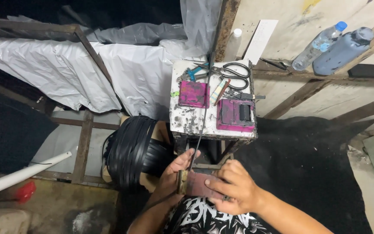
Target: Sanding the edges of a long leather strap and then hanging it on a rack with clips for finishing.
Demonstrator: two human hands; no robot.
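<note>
- Low in the frame, below the small white stand [187, 123], both hands meet over a reddish-brown block [199, 184].
- Left hand [172, 176]: wrapped around the block's left end, fingers curled shut on it; thumb up near a thin black strip [203, 115].
- Right hand [235, 187]: laid over the block's right side, fingers pressing its top, closed on it.
- Block's long axis runs left to right between the hands; neither hand is clearly nearer.
- Strip runs away from the grip, up across the stand top.
- On the stand: scissors [232, 73], two pink-stained boxes [235, 115].
- Left of the hands: coil of black strips [130, 149].
- On a ledge at far right: two plastic bottles [342, 50].
</note>
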